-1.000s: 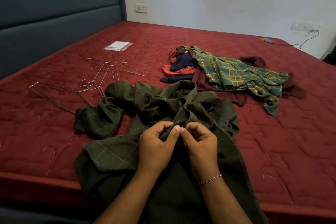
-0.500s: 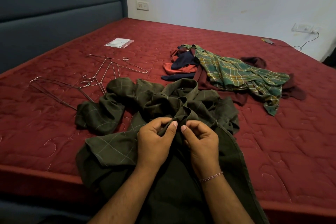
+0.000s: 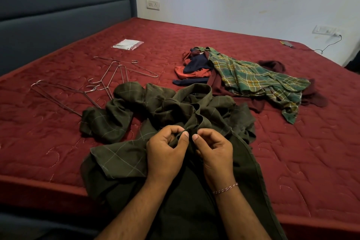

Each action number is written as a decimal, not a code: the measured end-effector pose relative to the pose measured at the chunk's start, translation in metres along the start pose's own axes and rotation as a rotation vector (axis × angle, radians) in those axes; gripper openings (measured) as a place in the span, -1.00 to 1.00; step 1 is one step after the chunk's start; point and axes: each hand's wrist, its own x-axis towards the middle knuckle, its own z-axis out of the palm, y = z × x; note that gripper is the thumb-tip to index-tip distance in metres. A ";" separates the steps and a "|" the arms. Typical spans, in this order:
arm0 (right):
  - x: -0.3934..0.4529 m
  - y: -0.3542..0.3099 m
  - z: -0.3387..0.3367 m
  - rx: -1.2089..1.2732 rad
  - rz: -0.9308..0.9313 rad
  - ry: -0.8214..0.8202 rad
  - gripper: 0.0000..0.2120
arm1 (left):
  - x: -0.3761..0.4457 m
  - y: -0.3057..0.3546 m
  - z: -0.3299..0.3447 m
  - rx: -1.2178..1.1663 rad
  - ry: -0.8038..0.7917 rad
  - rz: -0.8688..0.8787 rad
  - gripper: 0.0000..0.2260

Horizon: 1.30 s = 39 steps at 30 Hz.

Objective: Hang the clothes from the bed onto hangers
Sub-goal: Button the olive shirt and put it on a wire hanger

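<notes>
A dark olive checked shirt (image 3: 124,121) lies crumpled at the near edge of the red bed (image 3: 303,154), its lower part draped over the edge toward me. My left hand (image 3: 165,152) and my right hand (image 3: 214,152) sit close together at its middle, each pinching a fold of the shirt's front edge between thumb and fingers. Several bare wire hangers (image 3: 109,80) lie on the bed to the left of the shirt. A heap of other clothes, with a green plaid shirt (image 3: 253,78) on top of maroon, navy and orange pieces, lies further back on the right.
A small white plastic packet (image 3: 127,44) lies far back on the left. The padded blue headboard (image 3: 58,15) runs along the left side. A phone on a charging cable (image 3: 288,44) lies at the far right corner under a wall socket (image 3: 324,30).
My hands stay in the same place on the shirt; the thumbs and fingers have shifted slightly on the fabric. The camera has tilted a little.
</notes>
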 end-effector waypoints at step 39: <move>0.004 0.014 0.004 -0.284 -0.111 -0.003 -0.77 | 0.010 0.004 -0.009 0.013 -0.211 -0.182 -0.86</move>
